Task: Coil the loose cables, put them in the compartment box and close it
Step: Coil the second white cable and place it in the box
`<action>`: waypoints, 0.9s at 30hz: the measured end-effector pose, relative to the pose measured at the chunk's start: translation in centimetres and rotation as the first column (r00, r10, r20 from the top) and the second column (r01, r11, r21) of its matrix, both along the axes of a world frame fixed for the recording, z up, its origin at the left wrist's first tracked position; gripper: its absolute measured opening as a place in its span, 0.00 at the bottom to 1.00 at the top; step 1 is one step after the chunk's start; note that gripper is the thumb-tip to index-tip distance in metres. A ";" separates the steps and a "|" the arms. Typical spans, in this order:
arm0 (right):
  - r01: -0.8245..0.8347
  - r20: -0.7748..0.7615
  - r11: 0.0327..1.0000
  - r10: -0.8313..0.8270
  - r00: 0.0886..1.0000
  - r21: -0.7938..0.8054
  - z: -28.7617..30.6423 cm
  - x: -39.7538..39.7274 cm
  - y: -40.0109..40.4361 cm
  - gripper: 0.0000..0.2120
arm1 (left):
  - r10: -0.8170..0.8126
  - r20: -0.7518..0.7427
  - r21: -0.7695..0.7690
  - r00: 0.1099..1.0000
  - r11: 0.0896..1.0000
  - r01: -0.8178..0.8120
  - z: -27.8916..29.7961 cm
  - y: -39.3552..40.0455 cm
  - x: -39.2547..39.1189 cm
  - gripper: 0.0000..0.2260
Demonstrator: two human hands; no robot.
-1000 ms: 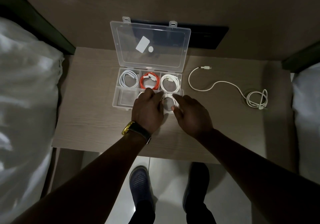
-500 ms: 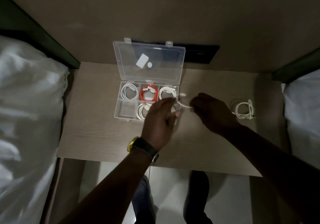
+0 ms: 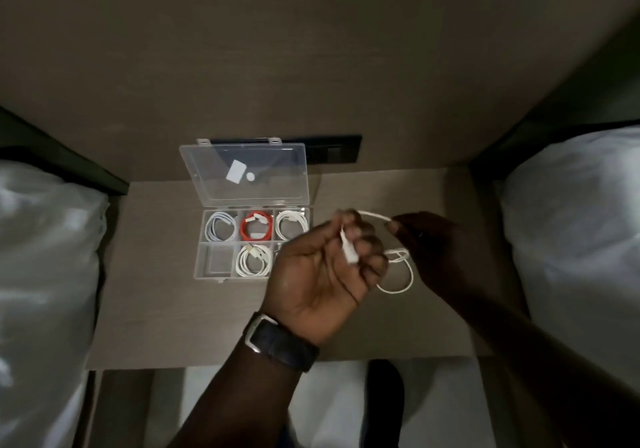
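Note:
A clear compartment box stands open on the bedside table, its lid upright against the wall. Its back row holds a white coil, a red coil and another white coil. A further white coil fills the front middle cell; the front left cell is bare. My left hand, palm up, pinches the plug end of a loose white cable. My right hand grips the same cable further along, and a loop hangs between them above the table.
White bedding lies on both sides, at the left and at the right. A dark wall socket panel sits behind the lid. My feet show on the pale floor below the table's front edge.
Both hands left the box, moved right and picked up the loose white cable from the table. My left hand has turned palm up with the plug end in it.

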State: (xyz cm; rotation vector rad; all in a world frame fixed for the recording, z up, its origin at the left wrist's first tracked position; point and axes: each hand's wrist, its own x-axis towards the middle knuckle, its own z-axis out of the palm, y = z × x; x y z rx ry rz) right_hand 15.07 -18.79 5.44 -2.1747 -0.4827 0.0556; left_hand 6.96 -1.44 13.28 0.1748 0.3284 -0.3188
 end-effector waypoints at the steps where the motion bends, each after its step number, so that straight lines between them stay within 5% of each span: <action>1: -0.046 0.005 0.998 0.046 0.999 -0.045 -0.2 -1.2 -0.4 0.09 | 0.080 -0.010 0.012 0.997 0.997 -0.079 0.2 0.4 0.4 0.09; 4: -0.254 0.063 0.931 0.279 0.958 -0.262 0.5 -5.3 -1.6 0.13 | 0.307 -0.063 0.142 0.950 0.944 -0.296 -0.8 1.9 1.5 0.09; 6: -0.360 0.084 0.865 0.411 0.908 -0.350 2.2 -7.0 -2.1 0.13 | 0.364 -0.023 0.384 0.931 0.863 -0.328 -2.0 2.5 1.9 0.09; 9: -0.452 0.164 0.836 0.516 0.841 -0.313 5.8 -6.0 -2.2 0.10 | 0.094 0.068 0.904 0.993 0.416 -0.101 -2.9 0.7 1.1 0.10; 10: -0.461 0.191 0.844 0.518 0.834 -0.275 6.8 -4.6 -2.1 0.10 | -0.059 0.053 0.953 0.997 0.302 -0.033 -3.0 -0.4 0.6 0.11; 11: -0.440 0.216 0.868 0.487 0.846 -0.231 7.5 -2.8 -1.9 0.12 | -0.153 0.029 0.956 0.988 0.294 0.017 -3.1 -1.3 0.1 0.11; 13: -0.334 0.232 0.927 0.368 0.900 -0.171 8.6 1.0 -1.3 0.17 | -0.161 -0.015 0.846 0.987 0.525 0.098 -2.5 -2.2 -0.6 0.09; 15: -0.269 0.201 0.948 0.301 0.932 -0.170 8.2 3.2 -0.4 0.20 | -0.158 -0.009 0.562 0.987 0.816 0.136 -1.3 -2.2 -0.7 0.08; 17: -0.259 0.144 0.950 0.285 0.948 -0.172 6.9 2.7 0.6 0.19 | -0.130 0.016 0.301 0.991 0.946 0.119 0.1 -1.7 -0.3 0.10; 24: -0.203 0.000 0.944 0.211 0.978 -0.262 3.4 -3.5 -0.6 0.19 | 0.226 -0.041 0.167 0.973 0.962 -0.217 1.9 1.8 0.7 0.10; 27: -0.379 -0.114 0.873 0.362 0.925 -0.308 3.1 -7.4 -2.0 0.22 | 0.410 0.007 0.351 0.912 0.853 -0.386 0.8 3.2 1.7 0.09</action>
